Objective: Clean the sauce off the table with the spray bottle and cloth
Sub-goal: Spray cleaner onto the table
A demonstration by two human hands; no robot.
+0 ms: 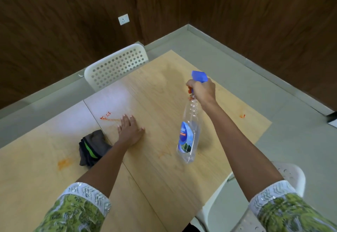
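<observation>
My right hand [201, 90] grips the neck of a clear spray bottle [188, 133] with a blue head and blue label, held tilted above the light wooden table [164, 167]. My left hand [129, 129] rests flat on the table, fingers straight. Just beyond its fingertips lies a red sauce smear [108, 118]. A folded dark grey cloth [93, 147] with a green stripe lies on the table beside my left forearm. An orange smudge [64, 162] marks the table at the left, and a small red spot [242, 116] sits near the right edge.
A white perforated chair [116, 65] stands at the table's far side. Another white chair [290, 175] is at the near right under my right arm. Dark wood walls with a socket [123, 19] enclose a grey floor.
</observation>
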